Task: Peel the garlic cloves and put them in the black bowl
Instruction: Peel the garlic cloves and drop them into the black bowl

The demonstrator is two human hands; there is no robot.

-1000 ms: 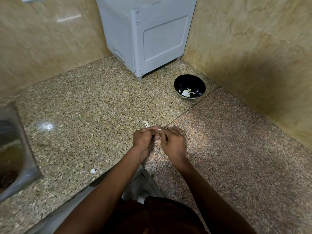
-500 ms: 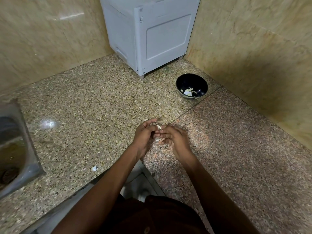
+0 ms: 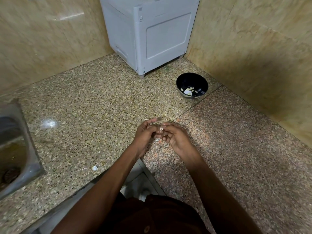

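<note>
Both hands pinch one garlic clove [image 3: 160, 130] | left hand [image 3: 145, 134] | right hand [image 3: 177, 139]

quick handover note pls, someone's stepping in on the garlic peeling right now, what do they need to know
Left hand and right hand: together over the counter, fingers pinching a garlic clove between them, mid-peel.
Black bowl: on the counter beyond the hands, to their right, near the wall corner, with a few pale garlic pieces inside.
A bit of skin lies near the counter's front edge; more scraps sit under the hands.
Done: some garlic already in the bowl.
Left: finish this clove and drop it in. No other unpeeled cloves are visible.
</note>
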